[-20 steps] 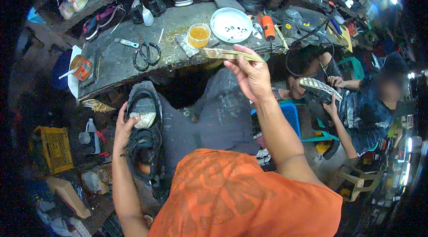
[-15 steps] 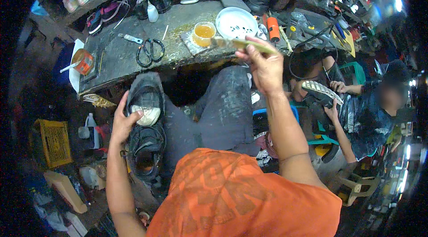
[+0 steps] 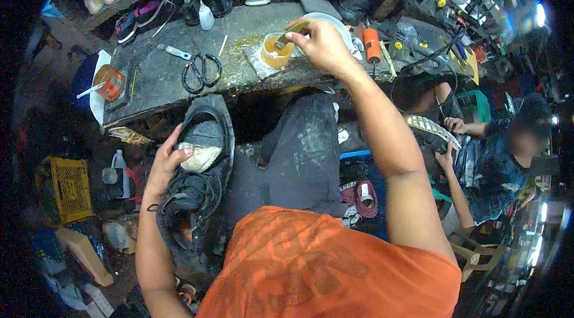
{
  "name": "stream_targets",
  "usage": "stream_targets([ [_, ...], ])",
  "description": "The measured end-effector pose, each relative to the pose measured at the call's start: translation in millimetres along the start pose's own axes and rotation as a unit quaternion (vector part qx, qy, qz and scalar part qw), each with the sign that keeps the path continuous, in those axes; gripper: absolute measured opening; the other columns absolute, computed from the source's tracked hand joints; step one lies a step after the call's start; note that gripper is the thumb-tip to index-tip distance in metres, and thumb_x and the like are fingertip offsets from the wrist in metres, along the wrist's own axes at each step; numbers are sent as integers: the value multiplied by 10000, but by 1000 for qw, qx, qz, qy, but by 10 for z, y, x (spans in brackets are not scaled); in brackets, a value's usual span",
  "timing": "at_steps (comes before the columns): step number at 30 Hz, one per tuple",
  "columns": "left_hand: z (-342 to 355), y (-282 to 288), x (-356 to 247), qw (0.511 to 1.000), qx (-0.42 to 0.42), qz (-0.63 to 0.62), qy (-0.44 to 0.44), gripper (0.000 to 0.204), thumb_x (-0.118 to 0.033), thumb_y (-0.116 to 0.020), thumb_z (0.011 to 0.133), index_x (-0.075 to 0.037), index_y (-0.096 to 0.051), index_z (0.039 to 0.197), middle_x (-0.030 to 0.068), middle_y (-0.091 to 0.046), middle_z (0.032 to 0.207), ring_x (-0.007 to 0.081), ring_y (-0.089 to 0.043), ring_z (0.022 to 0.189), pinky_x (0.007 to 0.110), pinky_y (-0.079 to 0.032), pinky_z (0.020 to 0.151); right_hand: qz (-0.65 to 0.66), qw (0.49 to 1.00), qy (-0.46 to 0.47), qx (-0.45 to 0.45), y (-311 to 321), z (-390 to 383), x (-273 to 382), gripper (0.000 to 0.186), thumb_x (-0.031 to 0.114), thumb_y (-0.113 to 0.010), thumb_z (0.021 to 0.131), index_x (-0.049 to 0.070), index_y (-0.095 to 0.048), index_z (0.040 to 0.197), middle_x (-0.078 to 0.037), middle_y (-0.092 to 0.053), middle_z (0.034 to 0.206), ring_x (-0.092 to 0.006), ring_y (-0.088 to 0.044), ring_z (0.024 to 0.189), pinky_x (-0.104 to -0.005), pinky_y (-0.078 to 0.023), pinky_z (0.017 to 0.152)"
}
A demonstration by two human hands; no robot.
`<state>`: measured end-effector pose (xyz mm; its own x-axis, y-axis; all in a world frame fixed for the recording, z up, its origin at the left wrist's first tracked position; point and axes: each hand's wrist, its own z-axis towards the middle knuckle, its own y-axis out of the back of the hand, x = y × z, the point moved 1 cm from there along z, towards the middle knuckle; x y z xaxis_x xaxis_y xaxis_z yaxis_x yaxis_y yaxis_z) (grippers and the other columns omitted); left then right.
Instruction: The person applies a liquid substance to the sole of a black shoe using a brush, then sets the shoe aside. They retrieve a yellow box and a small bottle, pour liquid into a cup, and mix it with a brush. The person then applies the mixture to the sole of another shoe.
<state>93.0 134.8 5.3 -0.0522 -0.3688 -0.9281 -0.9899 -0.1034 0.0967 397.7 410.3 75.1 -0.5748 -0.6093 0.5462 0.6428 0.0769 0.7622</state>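
My left hand [image 3: 162, 168] grips a black lace-up shoe [image 3: 194, 195] over my left thigh. The front of the shoe gapes, its black sole [image 3: 209, 106] lying apart from the upper, with a whitish patch [image 3: 200, 157] inside by my thumb. Over the bench, my right hand [image 3: 323, 43] pinches a brush [image 3: 290, 33] with a yellowish-green handle. The brush's lower end is in a clear round tub [image 3: 276, 62] of amber liquid. How deep its tip goes is hidden.
On the bench [image 3: 161, 88] lie black-handled scissors [image 3: 201, 74], a white plate [image 3: 341, 24] partly behind my right hand, an orange cylindrical tool [image 3: 372, 46], a white squeeze bottle [image 3: 205, 17] and an orange tub [image 3: 110, 82]. Another person [image 3: 496, 156] at right holds a shoe [image 3: 431, 128].
My right hand has moved left, bringing the brush from above the plate down into the amber tub. The shoe in my left hand has tilted slightly, its toe end shifting right.
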Motion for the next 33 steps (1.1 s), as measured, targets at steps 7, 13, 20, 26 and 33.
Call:
stream_targets([
  [7, 38, -180, 127, 991, 59, -118, 24, 820, -208, -637, 848, -37, -307, 1580, 118, -594, 1324, 156, -587, 1133, 270, -430, 1010, 288, 949, -57, -112, 53, -39, -158, 231, 130, -745, 911, 17, -704, 1108, -50, -739, 936, -93, -678, 864, -234, -527, 732],
  [13, 36, -367, 251, 992, 83, -83, 37, 815, -156, -696, 907, -39, -267, 1590, 90, -612, 1295, 126, -601, 1090, 266, -445, 994, 388, 900, -133, -151, 19, -153, -258, 208, 166, -782, 864, 61, -723, 1034, -15, -723, 850, -53, -535, 616, -223, -437, 560],
  [20, 122, -410, 599, 994, 90, -18, 58, 820, -207, -700, 933, -50, -245, 1597, 73, -642, 1229, 119, -593, 1087, 282, -451, 996, 396, 885, -244, -30, -63, -297, -167, 209, 189, -719, 908, 31, -704, 1043, -64, -726, 880, -100, -606, 653, -251, -476, 534],
  [26, 105, -370, 847, 979, 100, -155, 84, 823, -208, -710, 912, -35, -273, 1587, 100, -633, 1283, 131, -601, 1108, 262, -458, 978, 621, 747, -231, 57, -73, -928, 465, 231, 201, -713, 925, 31, -660, 1072, -47, -703, 902, -118, -651, 722, -259, -529, 653],
  [33, -88, -488, 649, 960, 106, -246, 85, 839, -141, -698, 898, -44, -243, 1596, 106, -657, 1237, 144, -640, 1057, 280, -487, 971, 399, 910, -111, 14, -499, -1578, 1001, 181, 141, -769, 892, 53, -726, 1045, -25, -728, 942, -140, -656, 881, -308, -529, 813],
])
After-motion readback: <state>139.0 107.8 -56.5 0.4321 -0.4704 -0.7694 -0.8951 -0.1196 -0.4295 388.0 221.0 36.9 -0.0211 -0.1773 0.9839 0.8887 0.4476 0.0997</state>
